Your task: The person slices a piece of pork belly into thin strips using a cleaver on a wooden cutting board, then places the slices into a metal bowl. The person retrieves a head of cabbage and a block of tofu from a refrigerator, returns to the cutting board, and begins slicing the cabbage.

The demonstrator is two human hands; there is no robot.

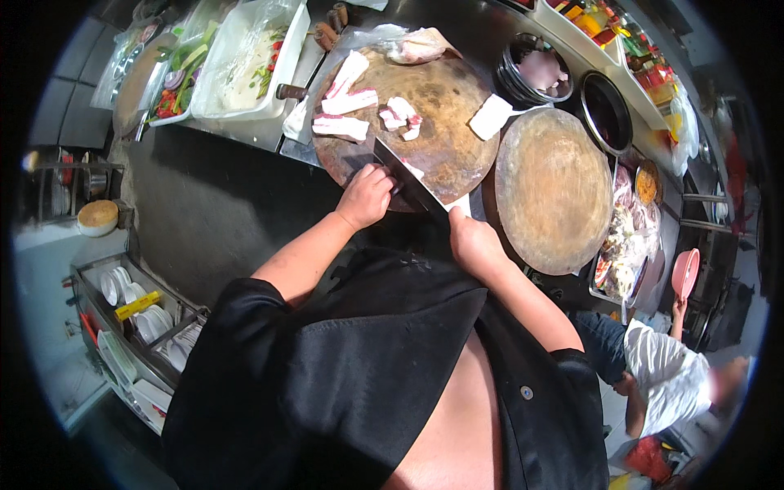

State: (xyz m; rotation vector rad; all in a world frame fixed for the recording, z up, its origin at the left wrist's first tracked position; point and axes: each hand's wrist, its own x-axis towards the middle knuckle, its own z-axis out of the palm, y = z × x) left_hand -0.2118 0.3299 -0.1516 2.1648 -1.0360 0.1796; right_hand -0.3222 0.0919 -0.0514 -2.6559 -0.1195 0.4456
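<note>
My right hand [478,239] grips the handle of a cleaver [411,176], its blade slanting up and left over the near edge of a round wooden chopping block [453,147]. My left hand [365,195] is at the left side of the blade with its fingers curled; whether it pins anything is hidden. Just right of the blade lies a small piece of fatty meat [414,169]. Several strips of pale, fatty raw meat [350,101] lie at the block's left. Cut chunks [401,116] sit mid-block, and a white slab [490,117] rests near the right rim.
A large raw meat piece [422,46] lies at the block's far edge. Rightward stand a second wooden block [554,196], metal bowls [533,67] and a tray of bagged food [625,251]. A white tub [245,67] is at left. Another person [664,373] holds a pink basin [685,272].
</note>
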